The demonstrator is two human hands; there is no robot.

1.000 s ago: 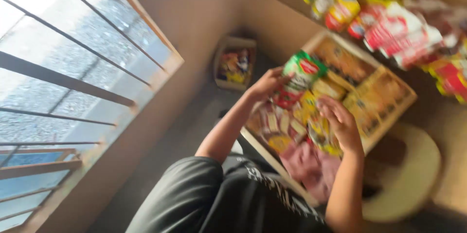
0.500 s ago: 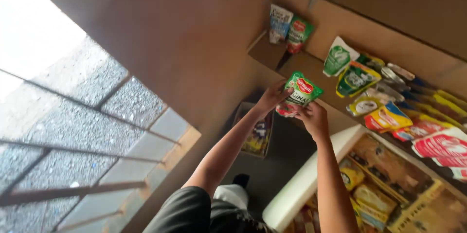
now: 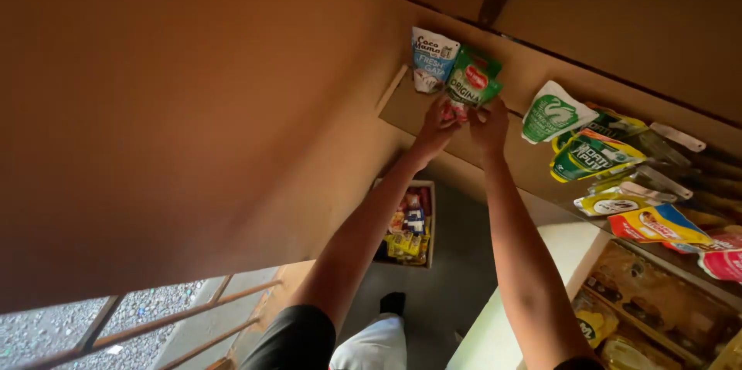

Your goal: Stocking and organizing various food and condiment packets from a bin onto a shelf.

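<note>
Fingers of both hands [image 3: 464, 124] pinched on green pouch [image 3: 473, 80], beside blue-white pouch [image 3: 431, 58] on brown shelf [image 3: 410, 111].

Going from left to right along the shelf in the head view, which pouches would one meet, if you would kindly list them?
White and blue pouch → green pouch held by both hands → white pouch with green swan → green and yellow pouch → yellow and red pouch.

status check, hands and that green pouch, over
Left hand and right hand both on green pouch, held up at shelf. Blue-and-white pouch stands right beside it. Nothing blocking.
</note>
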